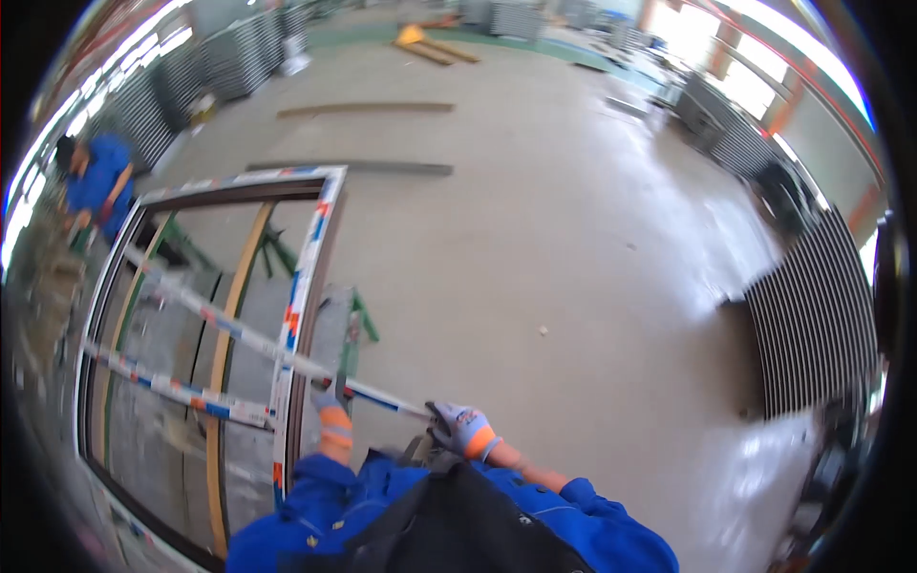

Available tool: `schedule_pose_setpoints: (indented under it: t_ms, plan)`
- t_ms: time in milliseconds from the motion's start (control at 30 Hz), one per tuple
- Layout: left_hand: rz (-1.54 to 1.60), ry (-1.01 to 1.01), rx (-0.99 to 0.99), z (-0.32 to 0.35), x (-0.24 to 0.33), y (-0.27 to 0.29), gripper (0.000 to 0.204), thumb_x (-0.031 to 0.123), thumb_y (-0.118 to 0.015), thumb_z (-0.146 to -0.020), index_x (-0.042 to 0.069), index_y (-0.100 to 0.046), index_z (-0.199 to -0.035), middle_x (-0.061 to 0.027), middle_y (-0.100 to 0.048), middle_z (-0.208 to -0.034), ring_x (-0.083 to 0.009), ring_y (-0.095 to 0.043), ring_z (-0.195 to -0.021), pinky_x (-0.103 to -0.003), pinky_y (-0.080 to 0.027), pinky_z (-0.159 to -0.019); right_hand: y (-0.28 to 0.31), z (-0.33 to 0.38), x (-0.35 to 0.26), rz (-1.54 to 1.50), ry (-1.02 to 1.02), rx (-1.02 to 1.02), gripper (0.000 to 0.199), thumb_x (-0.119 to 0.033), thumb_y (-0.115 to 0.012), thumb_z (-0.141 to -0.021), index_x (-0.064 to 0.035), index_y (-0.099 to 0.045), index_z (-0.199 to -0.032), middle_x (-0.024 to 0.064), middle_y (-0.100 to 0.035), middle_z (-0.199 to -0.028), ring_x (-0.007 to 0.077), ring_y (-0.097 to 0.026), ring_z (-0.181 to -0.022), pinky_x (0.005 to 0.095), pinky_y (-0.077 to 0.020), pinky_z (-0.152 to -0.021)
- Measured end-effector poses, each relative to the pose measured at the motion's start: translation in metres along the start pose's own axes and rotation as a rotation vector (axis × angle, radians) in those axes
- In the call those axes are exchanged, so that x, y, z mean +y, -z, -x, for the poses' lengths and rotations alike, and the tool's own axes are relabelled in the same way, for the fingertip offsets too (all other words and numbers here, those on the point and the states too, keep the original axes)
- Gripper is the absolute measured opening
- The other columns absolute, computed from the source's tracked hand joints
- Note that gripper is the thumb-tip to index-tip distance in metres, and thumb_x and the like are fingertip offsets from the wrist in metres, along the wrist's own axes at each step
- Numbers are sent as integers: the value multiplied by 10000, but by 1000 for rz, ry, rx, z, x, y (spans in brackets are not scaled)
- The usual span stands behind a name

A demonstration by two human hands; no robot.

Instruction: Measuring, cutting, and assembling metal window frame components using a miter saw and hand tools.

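A long, thin bar (377, 398) in white film with coloured print slants across a large window frame (313, 239) and sticks out past its right side. My right hand (464, 429), in a grey glove with an orange cuff, is closed around the bar's near right end. Just outside the frame's right side, my left hand (332, 406), gloved alike, is closed on the same bar; its fingers are partly hidden. A fixed crossbar (181, 390) in similar film spans the frame lower down.
Wooden slats (222, 353) and green trestles (351, 334) are under the frame. A co-worker in blue (100, 181) stands at the far left. Long beams (368, 108) lie on the floor ahead. Stacks of ribbed panels (817, 315) line the right and back left.
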State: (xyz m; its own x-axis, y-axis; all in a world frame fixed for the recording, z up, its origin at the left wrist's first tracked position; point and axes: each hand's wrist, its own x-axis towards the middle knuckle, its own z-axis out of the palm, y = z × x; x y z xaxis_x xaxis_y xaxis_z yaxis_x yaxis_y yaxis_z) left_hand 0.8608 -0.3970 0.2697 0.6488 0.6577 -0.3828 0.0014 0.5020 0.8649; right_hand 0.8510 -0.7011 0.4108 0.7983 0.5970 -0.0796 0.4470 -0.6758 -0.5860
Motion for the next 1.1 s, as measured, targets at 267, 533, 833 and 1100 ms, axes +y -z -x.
schedule_pose_setpoints:
  t_ms: [267,533,833,1100]
  plan:
    - [-60,-225,88,-94,57,-112,287,14,-740,-754,-27,-614,-1008,-66,-654,-864,-138,-586,-671,-279,-504,-645,58,-153,28,40,148,-127,521,-318,-626,-856,-96,-503,-1311,165,-654,-1053,360,-634,-929,439,-513,-791]
    - [-287,-190,311,-194,21,-187,429,205,-798,-695,-42,-620,-998,-159,-680,-883,-259,-659,-772,-381,-520,-690,56,-254,90,60,117,-82,548,-266,-694,-794,-86,-532,-1285,182,-654,-1072,370,-638,-940,433,-524,-780]
    - [-287,-126,319,-324,76,-277,357,258,-785,-696,5,-619,-886,-157,-677,-800,-319,-660,-738,-421,-513,-660,86,-414,107,78,159,-55,544,-221,-644,-820,-53,-499,-1316,200,-641,-1093,394,-618,-952,470,-496,-819]
    - [-468,-184,404,-433,73,-311,434,310,-775,-701,-9,-595,-933,-216,-664,-832,-404,-639,-801,-461,-513,-706,106,-538,142,86,240,-113,542,-176,-651,-809,-26,-505,-1309,222,-641,-1019,402,-623,-897,471,-497,-785]
